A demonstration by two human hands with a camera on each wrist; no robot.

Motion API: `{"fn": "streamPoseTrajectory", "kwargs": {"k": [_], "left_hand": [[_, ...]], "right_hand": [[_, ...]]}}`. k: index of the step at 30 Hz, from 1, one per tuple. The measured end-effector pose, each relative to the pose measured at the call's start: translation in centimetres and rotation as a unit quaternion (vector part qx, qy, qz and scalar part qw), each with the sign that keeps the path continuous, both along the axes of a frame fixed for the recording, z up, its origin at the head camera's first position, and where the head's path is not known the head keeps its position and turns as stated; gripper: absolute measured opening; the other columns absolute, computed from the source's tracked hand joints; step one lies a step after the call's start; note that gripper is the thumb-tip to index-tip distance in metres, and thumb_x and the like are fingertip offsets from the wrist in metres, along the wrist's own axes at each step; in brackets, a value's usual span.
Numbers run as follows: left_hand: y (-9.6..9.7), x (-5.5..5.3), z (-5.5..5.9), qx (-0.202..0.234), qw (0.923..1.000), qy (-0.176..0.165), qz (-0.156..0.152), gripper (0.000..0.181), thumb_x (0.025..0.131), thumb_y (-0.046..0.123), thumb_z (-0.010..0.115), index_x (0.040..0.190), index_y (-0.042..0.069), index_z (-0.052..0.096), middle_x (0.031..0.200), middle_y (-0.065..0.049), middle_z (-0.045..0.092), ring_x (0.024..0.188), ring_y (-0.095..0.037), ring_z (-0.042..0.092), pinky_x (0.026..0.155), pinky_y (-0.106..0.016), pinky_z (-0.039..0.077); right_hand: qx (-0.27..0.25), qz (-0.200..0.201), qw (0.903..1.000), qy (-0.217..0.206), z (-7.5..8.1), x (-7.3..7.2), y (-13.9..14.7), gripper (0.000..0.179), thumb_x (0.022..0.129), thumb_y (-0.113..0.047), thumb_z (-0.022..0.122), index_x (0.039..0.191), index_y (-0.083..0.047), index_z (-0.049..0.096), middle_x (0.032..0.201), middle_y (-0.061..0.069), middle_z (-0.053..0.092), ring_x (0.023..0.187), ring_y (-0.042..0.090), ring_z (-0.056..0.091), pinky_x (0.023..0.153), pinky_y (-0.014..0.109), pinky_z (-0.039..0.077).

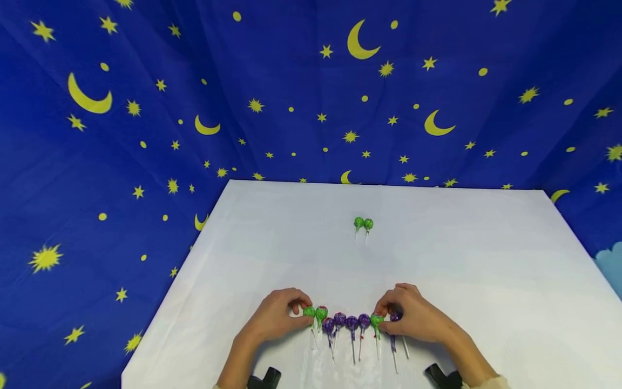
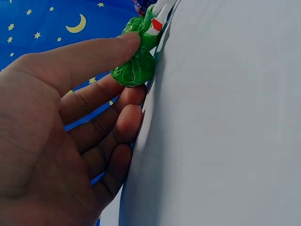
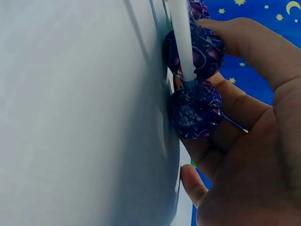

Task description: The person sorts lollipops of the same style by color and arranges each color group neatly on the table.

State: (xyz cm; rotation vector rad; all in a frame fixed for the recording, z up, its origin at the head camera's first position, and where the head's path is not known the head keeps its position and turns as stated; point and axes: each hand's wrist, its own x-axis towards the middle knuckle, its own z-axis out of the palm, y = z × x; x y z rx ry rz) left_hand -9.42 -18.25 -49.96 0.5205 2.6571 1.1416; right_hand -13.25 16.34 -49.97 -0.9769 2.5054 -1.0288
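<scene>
A row of wrapped lollipops lies near the front of the white table. At its left end my left hand [image 1: 278, 317] pinches a green lollipop [image 2: 134, 68], with a second green lollipop [image 1: 321, 314] close beside it. Several purple lollipops [image 1: 352, 322] fill the middle. My right hand [image 1: 413, 314] holds another green lollipop [image 1: 377, 320] between thumb and index finger in the head view. Purple lollipops [image 3: 196, 110] sit inside the curve of that hand, partly covered by it from above. The right wrist view does not show the green one.
Two green lollipops [image 1: 363, 223] lie side by side farther back on the white table [image 1: 461, 243]. A blue cloth [image 1: 301, 70] with yellow moons and stars hangs behind and to the left. Black wrist-mounted pieces [image 1: 264, 378] show near the front edge.
</scene>
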Motion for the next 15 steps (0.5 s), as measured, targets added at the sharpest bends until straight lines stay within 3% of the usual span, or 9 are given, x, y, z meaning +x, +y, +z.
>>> {"fn": "streamPoseTrajectory", "kwargs": {"k": [15], "left_hand": [[-0.6, -0.61, 0.4, 0.034, 0.999, -0.028, -0.003, 0.025, 0.078, 0.03, 0.08, 0.099, 0.022, 0.07, 0.084, 0.011, 0.064, 0.072, -0.007, 0.058, 0.069, -0.027, 0.048]], "right_hand": [[-0.007, -0.011, 0.9998, 0.015, -0.23, 0.09, -0.07, 0.018, 0.076, -0.027, 0.081, 0.09, -0.029, 0.07, 0.078, -0.017, 0.06, 0.07, 0.005, 0.052, 0.104, 0.051, 0.015]]}}
